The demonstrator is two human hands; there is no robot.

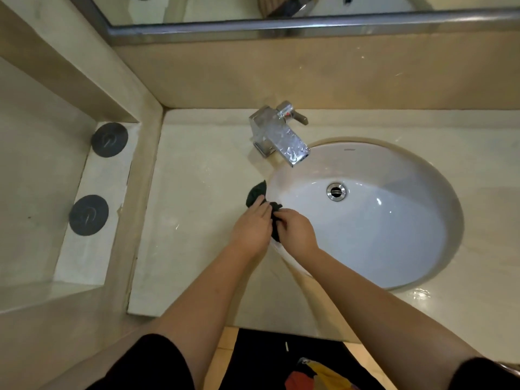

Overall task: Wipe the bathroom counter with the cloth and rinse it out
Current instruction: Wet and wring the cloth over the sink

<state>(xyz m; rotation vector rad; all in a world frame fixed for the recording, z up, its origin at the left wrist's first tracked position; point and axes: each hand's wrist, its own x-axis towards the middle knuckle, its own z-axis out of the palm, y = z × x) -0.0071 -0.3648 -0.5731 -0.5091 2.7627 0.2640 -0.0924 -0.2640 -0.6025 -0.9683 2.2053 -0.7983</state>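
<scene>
The dark cloth lies bunched at the left rim of the sink, partly on the pale surface and partly over the basin's edge. Both hands are on it. The left grip presses down on the cloth with its fingers curled over it, and a fold pokes out beyond the fingertips. The right grip, touching the left, pinches the bunched middle of the cloth between thumb and curled fingers (how much cloth lies beneath the palms cannot be seen).

The white oval basin holds a chrome drain near its back. The square chrome faucet, beaded with drops, stands behind the cloth and reaches over the sink's rim, near the hands but apart from them. A wet sheen shows on the surface at the sink's front right.

To the left, on a lower ledge beyond a raised border, sit two dark round discs, well apart from the cloth. The framed mirror runs along the top.
</scene>
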